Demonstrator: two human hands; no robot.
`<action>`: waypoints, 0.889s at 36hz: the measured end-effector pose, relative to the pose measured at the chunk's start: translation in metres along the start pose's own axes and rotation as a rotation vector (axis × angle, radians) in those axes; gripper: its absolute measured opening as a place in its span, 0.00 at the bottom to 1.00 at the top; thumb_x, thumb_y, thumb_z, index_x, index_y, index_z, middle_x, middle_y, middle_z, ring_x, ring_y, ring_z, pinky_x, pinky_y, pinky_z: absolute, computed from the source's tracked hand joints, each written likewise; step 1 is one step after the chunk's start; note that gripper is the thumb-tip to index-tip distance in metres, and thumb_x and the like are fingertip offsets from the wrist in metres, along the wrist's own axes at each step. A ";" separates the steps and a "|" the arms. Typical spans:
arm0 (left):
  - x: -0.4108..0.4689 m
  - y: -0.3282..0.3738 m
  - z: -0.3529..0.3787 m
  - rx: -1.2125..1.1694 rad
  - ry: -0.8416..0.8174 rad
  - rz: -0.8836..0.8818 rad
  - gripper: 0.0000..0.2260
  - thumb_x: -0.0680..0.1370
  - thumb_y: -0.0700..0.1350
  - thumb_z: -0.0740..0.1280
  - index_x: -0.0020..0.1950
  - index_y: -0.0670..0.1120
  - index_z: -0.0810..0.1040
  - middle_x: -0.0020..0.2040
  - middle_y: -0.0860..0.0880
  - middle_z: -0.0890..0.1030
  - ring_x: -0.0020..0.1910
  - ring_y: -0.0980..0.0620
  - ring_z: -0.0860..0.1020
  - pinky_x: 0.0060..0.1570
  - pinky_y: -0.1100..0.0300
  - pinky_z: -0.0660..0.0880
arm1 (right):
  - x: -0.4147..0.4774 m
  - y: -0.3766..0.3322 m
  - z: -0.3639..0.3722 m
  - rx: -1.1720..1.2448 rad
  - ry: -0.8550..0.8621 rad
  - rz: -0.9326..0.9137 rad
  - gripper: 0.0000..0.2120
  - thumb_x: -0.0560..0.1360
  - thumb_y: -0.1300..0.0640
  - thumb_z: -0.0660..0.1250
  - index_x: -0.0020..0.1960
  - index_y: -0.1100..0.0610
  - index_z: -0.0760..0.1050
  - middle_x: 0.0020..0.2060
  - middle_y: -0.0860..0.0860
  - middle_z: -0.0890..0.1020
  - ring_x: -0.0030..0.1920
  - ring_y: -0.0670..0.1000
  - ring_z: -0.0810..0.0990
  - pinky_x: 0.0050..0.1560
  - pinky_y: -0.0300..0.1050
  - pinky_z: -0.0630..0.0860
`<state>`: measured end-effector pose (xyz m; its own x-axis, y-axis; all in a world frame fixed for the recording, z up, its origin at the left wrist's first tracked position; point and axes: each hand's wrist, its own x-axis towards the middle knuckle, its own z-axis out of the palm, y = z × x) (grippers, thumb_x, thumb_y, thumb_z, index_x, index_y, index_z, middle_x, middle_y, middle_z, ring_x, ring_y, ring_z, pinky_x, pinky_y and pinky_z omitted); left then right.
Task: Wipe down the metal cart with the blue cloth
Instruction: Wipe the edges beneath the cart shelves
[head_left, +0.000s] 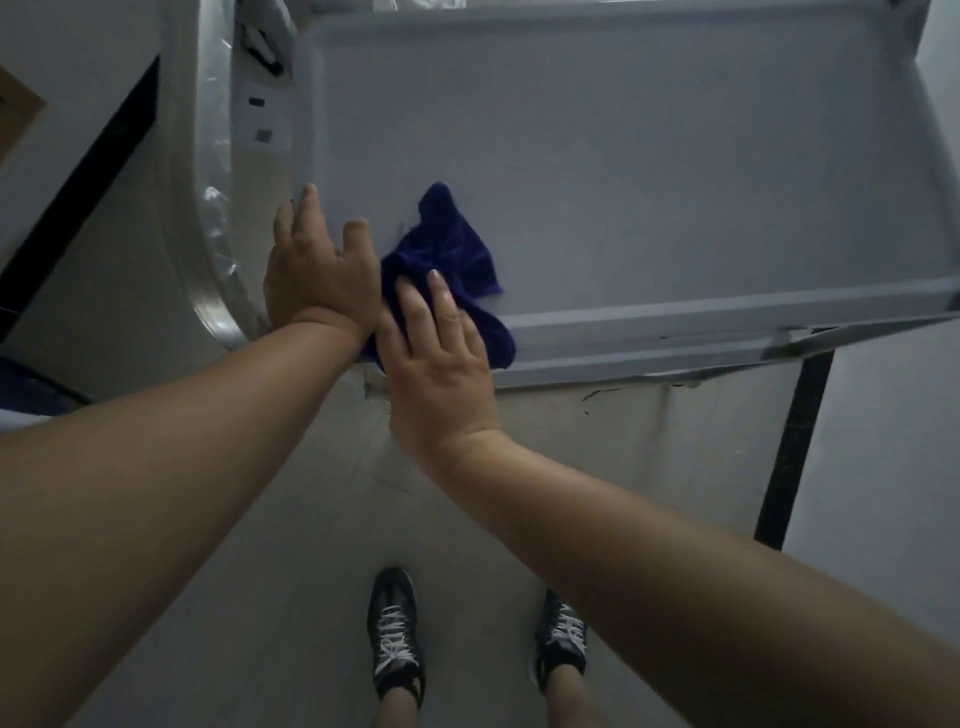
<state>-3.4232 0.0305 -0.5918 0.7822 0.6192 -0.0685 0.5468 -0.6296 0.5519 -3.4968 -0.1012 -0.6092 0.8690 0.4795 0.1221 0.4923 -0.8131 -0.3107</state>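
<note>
Right hand (441, 364) lies flat, fingers straight, pressing the cloth (447, 249) onto the cart's (623, 156) near-left corner, while left hand (322, 270) rests straight-fingered on the left rim, likely steadying it.

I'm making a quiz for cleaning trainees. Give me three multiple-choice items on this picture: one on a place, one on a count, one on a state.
1. Where is the cloth?
A. in a bucket
B. at the near-left corner of the cart
C. at the cart's far-right corner

2. How many shoes show?
A. one
B. two
C. none

3. How is the right hand?
A. flat on the cloth
B. fisted in the air
C. lifting the cloth high

Answers:
1 B: the cloth lies by the near rim, beside the left hand.
2 B: a pair shows between the arms.
3 A: its fingers lie straight across the cloth.
</note>
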 end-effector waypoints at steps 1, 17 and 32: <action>0.001 0.000 0.001 0.011 0.008 0.007 0.31 0.82 0.57 0.55 0.84 0.48 0.63 0.82 0.44 0.64 0.78 0.44 0.67 0.75 0.49 0.64 | 0.000 0.004 -0.001 -0.003 -0.015 -0.019 0.32 0.78 0.57 0.64 0.82 0.55 0.66 0.82 0.58 0.65 0.84 0.64 0.57 0.81 0.59 0.57; -0.035 0.033 0.018 0.188 0.228 0.281 0.25 0.73 0.46 0.62 0.70 0.49 0.77 0.78 0.42 0.68 0.74 0.36 0.69 0.71 0.45 0.66 | -0.053 0.197 -0.078 -0.036 -0.046 0.193 0.39 0.78 0.58 0.71 0.85 0.50 0.59 0.86 0.51 0.53 0.86 0.57 0.45 0.84 0.57 0.47; -0.055 0.075 0.060 0.305 -0.046 0.379 0.30 0.75 0.54 0.57 0.76 0.47 0.72 0.79 0.44 0.70 0.77 0.38 0.66 0.75 0.43 0.62 | -0.072 0.292 -0.117 -0.015 -0.012 0.237 0.39 0.78 0.54 0.73 0.84 0.46 0.60 0.86 0.50 0.56 0.86 0.57 0.49 0.85 0.59 0.52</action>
<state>-3.4074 -0.0793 -0.5962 0.9517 0.3031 0.0494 0.2785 -0.9197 0.2766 -3.4101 -0.4117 -0.5984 0.9598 0.2783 0.0363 0.2753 -0.9083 -0.3151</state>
